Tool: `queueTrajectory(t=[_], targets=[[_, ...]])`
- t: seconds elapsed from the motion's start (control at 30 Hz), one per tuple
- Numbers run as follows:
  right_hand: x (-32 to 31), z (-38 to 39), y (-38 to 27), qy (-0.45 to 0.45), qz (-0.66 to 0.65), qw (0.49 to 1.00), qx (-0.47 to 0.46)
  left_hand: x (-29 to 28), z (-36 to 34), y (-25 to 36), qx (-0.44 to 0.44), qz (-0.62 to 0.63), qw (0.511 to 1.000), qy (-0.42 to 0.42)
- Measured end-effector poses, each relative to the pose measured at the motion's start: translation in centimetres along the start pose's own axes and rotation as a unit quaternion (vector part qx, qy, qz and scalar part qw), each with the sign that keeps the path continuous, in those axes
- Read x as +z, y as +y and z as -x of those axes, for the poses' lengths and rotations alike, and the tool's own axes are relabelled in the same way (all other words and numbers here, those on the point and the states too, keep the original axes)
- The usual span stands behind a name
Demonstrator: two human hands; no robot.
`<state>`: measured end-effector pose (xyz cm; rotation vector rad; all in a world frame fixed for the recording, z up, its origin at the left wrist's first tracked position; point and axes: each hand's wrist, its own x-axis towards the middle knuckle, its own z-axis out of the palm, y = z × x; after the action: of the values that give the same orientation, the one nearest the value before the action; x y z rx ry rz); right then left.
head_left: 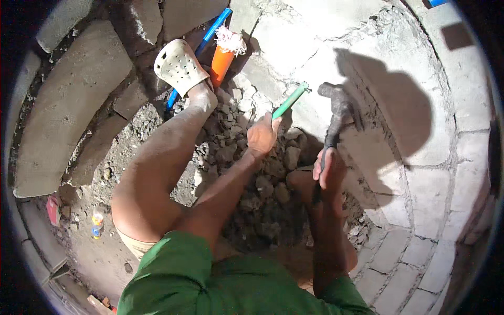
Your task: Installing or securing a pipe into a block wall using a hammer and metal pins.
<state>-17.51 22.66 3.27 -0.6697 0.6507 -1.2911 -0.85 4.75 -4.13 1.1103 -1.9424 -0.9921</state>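
Note:
My left hand grips a green chisel-like rod, its far end angled up-right at the pale, cracked masonry. My right hand is closed on the handle of a dark, dusty hammer, whose head is raised just right of the rod's end, with a gap between them. Below both hands lies broken stone rubble. My left leg stretches up the left, its foot in a white perforated clog.
An orange cylinder with white stringy material on top stands beside the clog, near a blue pipe. Broken slabs curve along the left, and pale blocks along the right. A small bottle-like object and a red item lie lower left.

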Motion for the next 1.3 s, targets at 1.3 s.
queueTrajectory(t=[1.3], targets=[[4.7,-10.4,2.3,0.43,0.716,0.538,-0.114,-0.2,-1.4,-1.4,-0.088,0.043,0.994,-0.053]])
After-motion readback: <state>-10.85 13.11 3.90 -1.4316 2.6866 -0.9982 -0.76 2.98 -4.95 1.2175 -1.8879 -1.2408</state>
